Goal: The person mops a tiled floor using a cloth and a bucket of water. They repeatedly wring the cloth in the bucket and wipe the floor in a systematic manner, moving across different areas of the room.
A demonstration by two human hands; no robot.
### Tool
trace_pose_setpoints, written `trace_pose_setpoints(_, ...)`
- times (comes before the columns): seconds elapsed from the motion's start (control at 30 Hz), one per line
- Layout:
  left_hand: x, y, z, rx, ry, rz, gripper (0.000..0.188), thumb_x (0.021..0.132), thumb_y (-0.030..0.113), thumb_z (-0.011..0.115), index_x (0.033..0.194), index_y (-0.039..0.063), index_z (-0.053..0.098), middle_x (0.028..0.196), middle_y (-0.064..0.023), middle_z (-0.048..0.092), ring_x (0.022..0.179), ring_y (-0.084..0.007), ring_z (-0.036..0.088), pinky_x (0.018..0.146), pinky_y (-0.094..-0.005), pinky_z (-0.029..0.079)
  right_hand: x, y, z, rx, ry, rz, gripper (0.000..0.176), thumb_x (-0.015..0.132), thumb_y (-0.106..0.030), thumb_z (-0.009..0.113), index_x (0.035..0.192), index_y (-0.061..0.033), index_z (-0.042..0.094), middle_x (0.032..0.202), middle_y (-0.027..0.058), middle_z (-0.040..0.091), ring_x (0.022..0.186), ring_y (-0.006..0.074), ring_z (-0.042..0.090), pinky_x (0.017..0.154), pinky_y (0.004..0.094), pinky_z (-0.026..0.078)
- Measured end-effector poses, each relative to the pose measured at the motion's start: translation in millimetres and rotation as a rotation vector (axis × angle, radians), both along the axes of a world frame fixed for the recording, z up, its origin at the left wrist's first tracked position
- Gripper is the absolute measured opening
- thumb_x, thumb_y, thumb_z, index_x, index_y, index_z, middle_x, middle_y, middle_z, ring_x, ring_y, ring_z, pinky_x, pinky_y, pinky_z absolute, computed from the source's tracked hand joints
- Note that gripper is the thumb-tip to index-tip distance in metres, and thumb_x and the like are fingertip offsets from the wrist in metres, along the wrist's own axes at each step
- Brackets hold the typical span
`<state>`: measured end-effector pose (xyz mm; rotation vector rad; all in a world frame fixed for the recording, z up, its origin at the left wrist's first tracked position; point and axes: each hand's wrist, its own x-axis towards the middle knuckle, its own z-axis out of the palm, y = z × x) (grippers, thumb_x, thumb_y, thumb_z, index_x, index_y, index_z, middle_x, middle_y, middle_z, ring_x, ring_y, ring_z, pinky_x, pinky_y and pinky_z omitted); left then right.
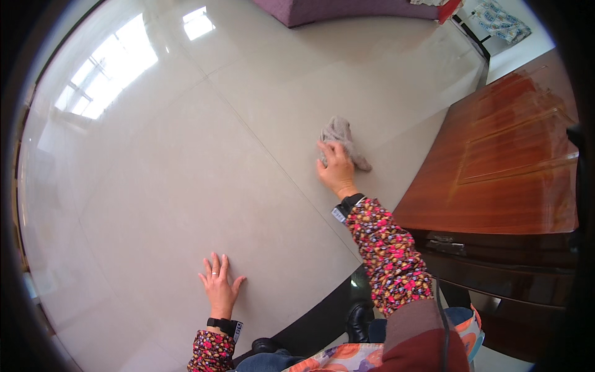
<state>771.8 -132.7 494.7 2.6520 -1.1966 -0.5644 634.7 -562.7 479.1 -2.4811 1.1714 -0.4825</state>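
Note:
A crumpled grey-brown cloth (pixel 338 130) lies on the glossy tiled floor (pixel 186 176), right of the middle. My right hand (pixel 336 168) presses on its near side, the fingers partly spread and slightly blurred; whether they grip the cloth cannot be told. Lower left, my left hand (pixel 219 286) rests flat on the floor with its fingers apart, holding nothing, a ring on one finger. Both wrists wear black bands, and floral sleeves cover the forearms.
A brown wooden door (pixel 506 158) stands at the right. A purple piece of furniture (pixel 325 11) is at the top. Near the bottom, a dark floor strip (pixel 316 316) runs by my black shoes (pixel 359 321). Window light reflects off the tiles at the upper left.

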Motion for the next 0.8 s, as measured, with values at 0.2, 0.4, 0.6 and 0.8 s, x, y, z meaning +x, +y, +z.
trace_pose_setpoints(0.2,59.0,23.7,42.7,0.030,0.002,0.000,0.083,0.072,0.043,0.080,0.143,0.015,0.047,0.155,-0.0127,0.033,0.143,-0.0411,0.028,0.106,-0.0661,0.031,36.7,-21.0,46.9,-0.220,0.228,-0.237,0.067,0.076,-0.032,0.076,0.137,-0.0310,0.048,0.154,0.0063,0.027,0.129,0.0437,0.036,0.093,0.0625,0.043)
trace_pose_setpoints(0.4,77.9,26.9,60.0,0.043,0.014,0.002,0.083,0.071,0.043,0.081,0.143,0.016,0.047,0.155,-0.0106,0.034,0.142,-0.0403,0.028,0.105,-0.0673,0.031,14.8,16.5,51.2,-0.089,0.247,-0.541,0.060,0.080,-0.023,0.072,0.136,-0.0303,0.050,0.149,0.0047,0.033,0.126,0.0418,0.040,0.092,0.0609,0.043)
trace_pose_setpoints(0.6,72.2,37.3,61.0,0.040,-0.047,0.003,0.083,0.071,0.042,0.081,0.143,0.016,0.047,0.155,-0.0089,0.034,0.142,-0.0388,0.029,0.104,-0.0676,0.031,-22.7,207.1,66.2,-0.098,0.200,-0.498,0.054,0.072,-0.010,0.070,0.123,-0.0275,0.063,0.139,0.0059,0.043,0.118,0.0389,0.047,0.098,0.0514,0.043)
trace_pose_setpoints(0.8,72.2,47.8,75.5,-0.012,0.051,0.054,0.085,0.072,0.038,0.082,0.145,0.017,0.043,0.156,-0.0125,0.030,0.142,-0.0415,0.028,0.107,-0.0647,0.031,-19.9,179.2,81.4,-0.011,-0.140,-0.121,0.054,0.068,-0.003,0.069,0.119,-0.0196,0.066,0.129,0.0106,0.054,0.120,0.0345,0.051,0.104,0.0442,0.041)
